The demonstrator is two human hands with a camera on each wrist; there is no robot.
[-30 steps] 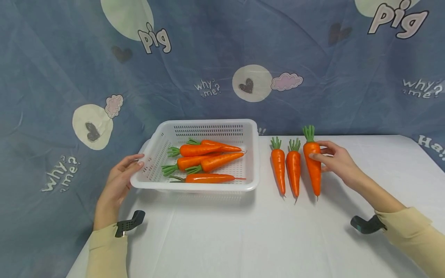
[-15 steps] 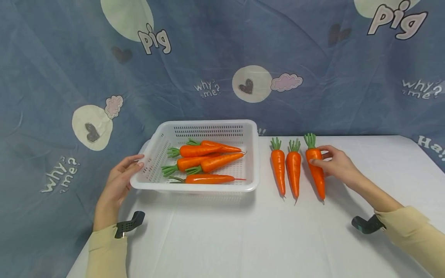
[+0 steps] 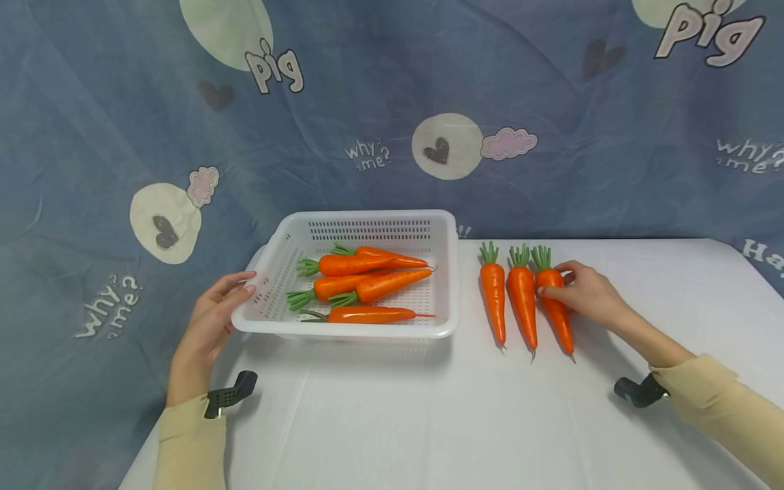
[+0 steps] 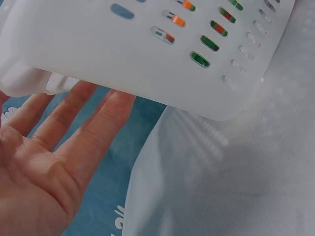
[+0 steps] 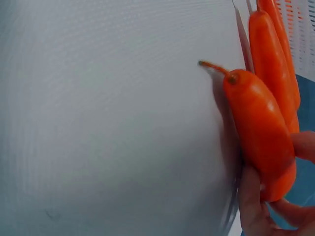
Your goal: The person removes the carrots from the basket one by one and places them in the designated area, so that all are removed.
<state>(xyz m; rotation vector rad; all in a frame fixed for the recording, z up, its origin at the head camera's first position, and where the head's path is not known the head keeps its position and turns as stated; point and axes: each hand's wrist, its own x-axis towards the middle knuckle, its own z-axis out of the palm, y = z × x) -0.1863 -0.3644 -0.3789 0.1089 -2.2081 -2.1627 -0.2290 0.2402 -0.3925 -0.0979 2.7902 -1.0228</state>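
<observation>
With fingers nearly straight, the left grip (image 3: 209, 318) is touching a white basket (image 3: 343, 331) of carrots (image 3: 370, 314) sitting close to the left edge of the surface (image 3: 490, 422), where a careless push could skid it rightward. Beside it, the left carrot (image 3: 493, 299) and middle carrot (image 3: 522, 306) are lying loose, while the right grip (image 3: 586, 294) is pinching the rightmost carrot (image 3: 558, 313) just beside its neighbour, where a sideways nudge could roll both. Green tops (image 3: 542, 258) are pointing at the nearby back edge, with open room stretching in front and to the right.
</observation>
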